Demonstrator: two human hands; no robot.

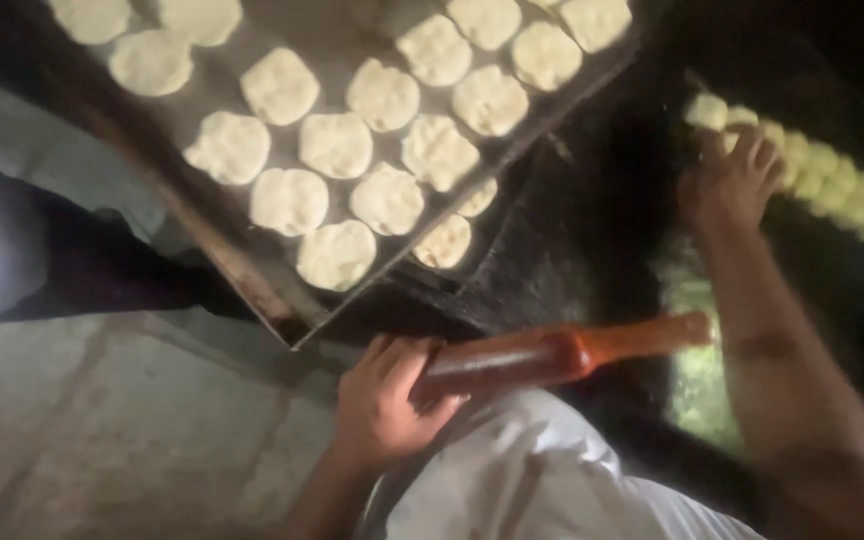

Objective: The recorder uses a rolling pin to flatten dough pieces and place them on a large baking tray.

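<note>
Wooden and reddish-brown, the smooth rolling pin [552, 355] lies across the person's lap with the left hand [384, 405] in a closed grip on one end. The right hand [732, 180] rests with fingers spread on a lumpy rope of pale dough [832, 180] on the dark surface [592, 220]. Held at only one end, the pin could tip and knock the metal tray [297, 330] of soft, floury dough rounds [337, 145].
</note>
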